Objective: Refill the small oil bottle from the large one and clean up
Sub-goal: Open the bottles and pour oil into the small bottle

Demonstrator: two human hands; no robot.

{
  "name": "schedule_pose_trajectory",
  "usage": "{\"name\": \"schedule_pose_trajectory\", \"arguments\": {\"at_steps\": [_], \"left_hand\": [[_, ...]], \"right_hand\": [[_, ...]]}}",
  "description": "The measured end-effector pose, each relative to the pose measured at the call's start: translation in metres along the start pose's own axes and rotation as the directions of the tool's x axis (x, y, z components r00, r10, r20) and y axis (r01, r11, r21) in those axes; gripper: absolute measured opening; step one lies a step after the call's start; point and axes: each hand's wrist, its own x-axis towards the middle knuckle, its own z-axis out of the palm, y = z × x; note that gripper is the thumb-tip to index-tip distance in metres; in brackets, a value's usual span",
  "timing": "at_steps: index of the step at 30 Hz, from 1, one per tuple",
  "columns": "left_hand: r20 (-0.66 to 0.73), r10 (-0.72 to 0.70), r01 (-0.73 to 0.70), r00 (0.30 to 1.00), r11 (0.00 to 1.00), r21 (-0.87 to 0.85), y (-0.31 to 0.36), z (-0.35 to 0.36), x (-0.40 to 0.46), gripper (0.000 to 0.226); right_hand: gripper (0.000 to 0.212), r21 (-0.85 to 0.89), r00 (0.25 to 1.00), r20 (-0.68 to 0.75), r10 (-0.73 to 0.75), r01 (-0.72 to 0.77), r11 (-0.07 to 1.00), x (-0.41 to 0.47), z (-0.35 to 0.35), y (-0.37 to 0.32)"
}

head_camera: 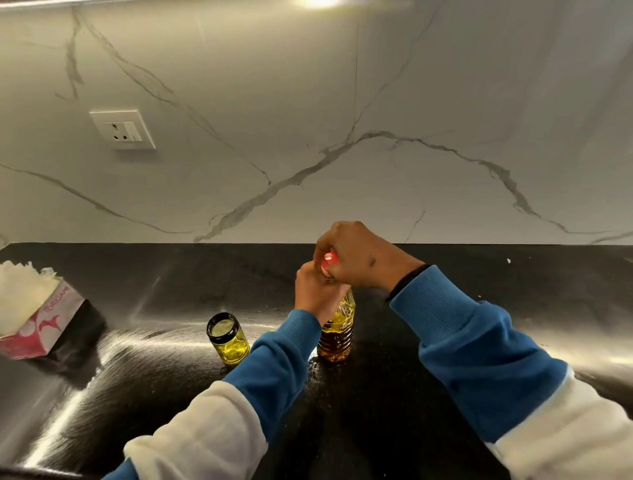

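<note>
the large bottle's (337,329) neck is hidden under the left hand (317,294), and its red cap (329,261) shows only as a sliver under the right hand (359,257). left of the bottle, the tissue box (41,329) is cut by the frame edge, its print too blurred to read.

Black polished countertop (376,411), streaked with glare. At far left on it, a pink-and-white tissue box (41,329), tilted, white tissue (24,284) bunched out of the top. Behind, a white marble-look backsplash (342,120) with grey veins. On its left part, a white socket plate with switches (122,129). Lamp glare (318,2) at top edge.
</note>
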Motion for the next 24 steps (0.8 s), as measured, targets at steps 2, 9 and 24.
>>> {"name": "schedule_pose_trajectory", "arguments": {"at_steps": [2,9,24], "left_hand": [[0.009,0.016,-0.016,1.0,1.0,-0.018,-0.002,0.002,0.001,0.034],[-0.015,0.005,-0.005,1.0,1.0,0.03,-0.003,0.006,0.004,0.048],[-0.004,-0.028,0.028,1.0,0.999,-0.046,-0.003,0.007,0.003,0.029]], "right_hand": [[0.044,0.005,1.0,0.018,0.003,-0.003,1.0,0.0,-0.003,0.002],[0.031,-0.063,0.987,-0.102,0.127,-0.134,0.989,0.011,0.003,0.005],[0.03,-0.113,0.992,0.002,0.125,-0.124,0.986,0.026,-0.003,0.007]]}}
